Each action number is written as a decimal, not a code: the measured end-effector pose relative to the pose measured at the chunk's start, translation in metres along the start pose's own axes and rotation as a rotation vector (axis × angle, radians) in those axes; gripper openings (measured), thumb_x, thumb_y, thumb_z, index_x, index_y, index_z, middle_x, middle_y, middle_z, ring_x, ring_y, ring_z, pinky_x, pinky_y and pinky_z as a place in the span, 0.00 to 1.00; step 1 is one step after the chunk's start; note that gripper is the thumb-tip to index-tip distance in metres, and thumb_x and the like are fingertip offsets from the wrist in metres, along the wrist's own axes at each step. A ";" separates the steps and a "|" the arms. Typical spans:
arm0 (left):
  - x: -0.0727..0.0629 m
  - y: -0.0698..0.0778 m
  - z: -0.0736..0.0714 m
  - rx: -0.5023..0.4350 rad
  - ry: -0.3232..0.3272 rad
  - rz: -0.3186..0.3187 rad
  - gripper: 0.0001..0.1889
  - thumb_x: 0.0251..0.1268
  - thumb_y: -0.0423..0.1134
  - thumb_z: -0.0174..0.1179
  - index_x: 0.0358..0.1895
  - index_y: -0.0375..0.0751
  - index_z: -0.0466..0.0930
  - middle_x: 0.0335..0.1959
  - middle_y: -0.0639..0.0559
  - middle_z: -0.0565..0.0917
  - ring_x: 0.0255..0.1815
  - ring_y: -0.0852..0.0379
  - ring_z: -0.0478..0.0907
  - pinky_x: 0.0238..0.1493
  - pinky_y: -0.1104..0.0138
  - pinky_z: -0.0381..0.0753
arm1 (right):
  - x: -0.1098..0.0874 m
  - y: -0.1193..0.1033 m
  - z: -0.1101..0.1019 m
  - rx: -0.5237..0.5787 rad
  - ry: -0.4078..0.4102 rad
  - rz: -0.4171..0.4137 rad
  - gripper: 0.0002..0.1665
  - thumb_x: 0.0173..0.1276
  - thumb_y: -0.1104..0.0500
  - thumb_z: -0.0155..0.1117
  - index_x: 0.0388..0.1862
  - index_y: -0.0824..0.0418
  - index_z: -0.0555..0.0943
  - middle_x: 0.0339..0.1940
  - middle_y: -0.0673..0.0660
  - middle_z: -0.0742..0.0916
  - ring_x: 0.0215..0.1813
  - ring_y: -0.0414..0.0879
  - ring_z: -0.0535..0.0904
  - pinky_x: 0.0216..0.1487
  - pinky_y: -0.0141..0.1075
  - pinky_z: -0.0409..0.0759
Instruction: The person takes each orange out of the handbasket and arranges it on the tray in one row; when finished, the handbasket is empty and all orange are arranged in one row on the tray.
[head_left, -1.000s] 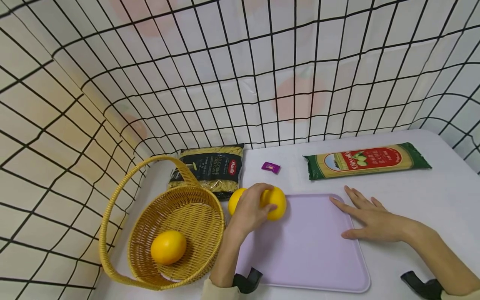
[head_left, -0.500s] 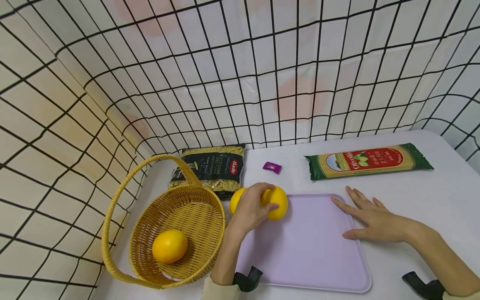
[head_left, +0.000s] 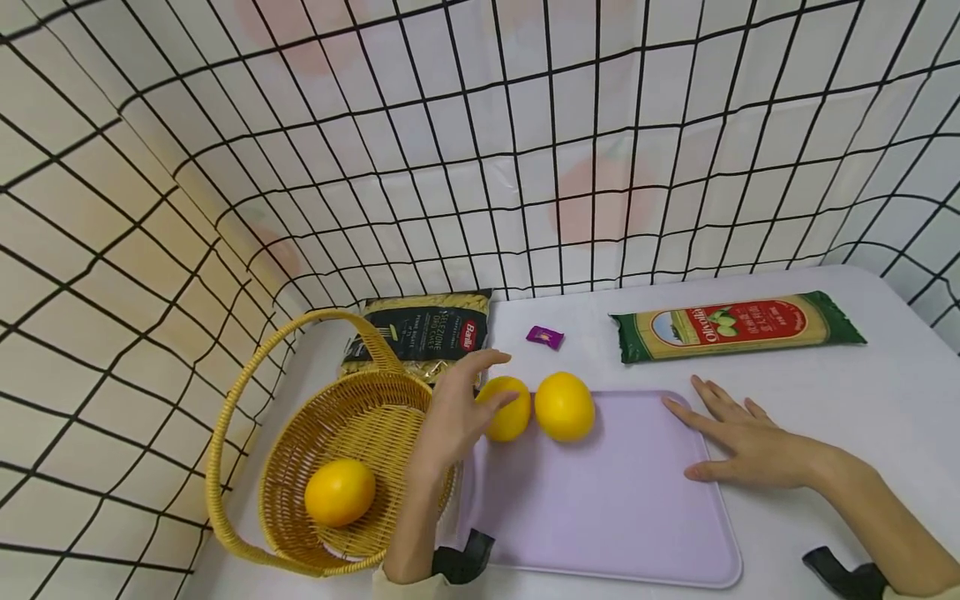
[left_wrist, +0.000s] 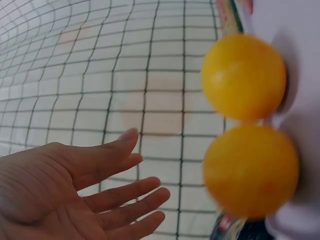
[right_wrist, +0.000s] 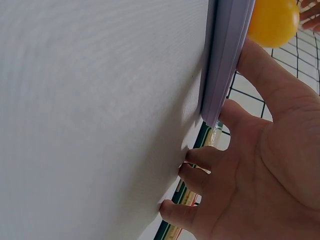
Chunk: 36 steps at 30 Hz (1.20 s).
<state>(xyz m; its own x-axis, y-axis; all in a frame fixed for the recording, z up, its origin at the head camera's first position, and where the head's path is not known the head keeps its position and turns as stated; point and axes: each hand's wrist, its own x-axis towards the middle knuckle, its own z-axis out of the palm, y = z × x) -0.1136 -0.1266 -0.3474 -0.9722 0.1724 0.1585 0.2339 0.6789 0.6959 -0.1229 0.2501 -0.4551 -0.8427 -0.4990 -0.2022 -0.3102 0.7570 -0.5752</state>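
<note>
Yellow fruits (head_left: 565, 407) sit near the left hand (head_left: 452, 414), spread wide; right hand (head_left: 753, 446) likewise; pasta bag (head_left: 423, 333) reads "Barilla".

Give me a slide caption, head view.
Left grip open near two yellow fruits on a lilac tray, a third in the wicker basket.

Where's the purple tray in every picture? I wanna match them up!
Head: the purple tray lies flat in the lower part, a bit right of the middle.
Left wrist: the tray is at the right side, cut off by the picture's edge.
Right wrist: the tray shows edge-on, at the top, right of the middle.
Shared landmark: yellow fruit by the tray shows in all three.
</note>
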 end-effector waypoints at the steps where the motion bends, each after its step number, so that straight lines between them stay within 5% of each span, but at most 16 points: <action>1: -0.003 -0.002 -0.007 0.004 0.019 -0.007 0.22 0.65 0.34 0.71 0.62 0.40 0.83 0.67 0.44 0.82 0.72 0.41 0.75 0.76 0.44 0.69 | 0.000 0.000 0.000 0.000 -0.001 0.001 0.55 0.63 0.36 0.71 0.84 0.46 0.58 0.84 0.77 0.47 0.82 0.78 0.40 0.70 0.82 0.33; 7: -0.024 -0.015 -0.050 0.058 0.076 -0.110 0.23 0.66 0.36 0.71 0.64 0.41 0.82 0.69 0.42 0.80 0.75 0.39 0.71 0.76 0.43 0.68 | 0.000 -0.001 0.001 -0.005 -0.002 0.005 0.55 0.63 0.36 0.71 0.84 0.47 0.59 0.84 0.78 0.47 0.81 0.79 0.41 0.70 0.82 0.34; 14: -0.054 -0.032 -0.090 0.113 -0.006 -0.371 0.27 0.71 0.39 0.67 0.71 0.41 0.76 0.76 0.36 0.71 0.79 0.31 0.61 0.76 0.35 0.62 | 0.000 0.000 0.002 -0.001 0.000 -0.001 0.55 0.63 0.37 0.71 0.84 0.46 0.59 0.83 0.79 0.47 0.81 0.79 0.41 0.70 0.82 0.34; 18: -0.066 -0.046 -0.092 0.128 -0.015 -0.492 0.27 0.72 0.39 0.65 0.73 0.43 0.74 0.80 0.32 0.62 0.81 0.26 0.54 0.75 0.27 0.52 | 0.000 0.002 0.002 0.001 0.001 -0.004 0.55 0.63 0.37 0.71 0.84 0.46 0.58 0.83 0.79 0.47 0.81 0.79 0.41 0.70 0.82 0.34; 23: -0.076 -0.062 -0.088 0.119 0.042 -0.559 0.26 0.71 0.36 0.65 0.72 0.46 0.76 0.81 0.32 0.60 0.81 0.23 0.51 0.69 0.18 0.36 | 0.000 0.003 0.003 0.002 0.001 -0.005 0.55 0.64 0.37 0.71 0.85 0.45 0.58 0.83 0.79 0.47 0.81 0.79 0.41 0.70 0.82 0.34; 36: -0.091 -0.075 -0.079 0.070 0.098 -0.663 0.28 0.68 0.32 0.67 0.71 0.44 0.76 0.80 0.30 0.60 0.80 0.20 0.48 0.67 0.16 0.36 | -0.001 0.003 0.003 0.005 0.000 -0.004 0.55 0.64 0.37 0.71 0.85 0.43 0.56 0.84 0.78 0.46 0.81 0.79 0.40 0.70 0.81 0.34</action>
<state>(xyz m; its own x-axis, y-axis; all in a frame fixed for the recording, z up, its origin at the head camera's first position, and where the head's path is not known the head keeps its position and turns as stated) -0.0440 -0.2495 -0.3593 -0.9063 -0.3599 -0.2217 -0.4157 0.6639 0.6216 -0.1216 0.2518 -0.4590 -0.8418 -0.5015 -0.1997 -0.3113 0.7532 -0.5795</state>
